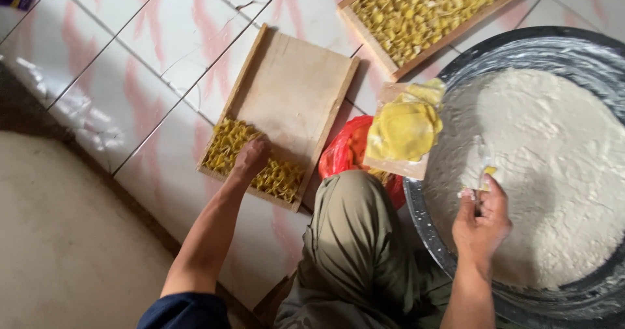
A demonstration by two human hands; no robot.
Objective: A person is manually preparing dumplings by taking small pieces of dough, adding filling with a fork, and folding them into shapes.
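My left hand reaches down to a shallow wooden tray on the tiled floor and rests on the rows of small yellow folded dough pieces at its near end. My right hand hovers over the white flour in a big dark metal basin, pinching a small yellow dough piece between its fingertips. A stack of round yellow dough sheets lies on a small board between the tray and the basin.
A second wooden tray filled with yellow dough pieces sits at the top. A red plastic bag lies under the small board. My bent knee in olive trousers is between my arms. A grey floor strip lies at the left.
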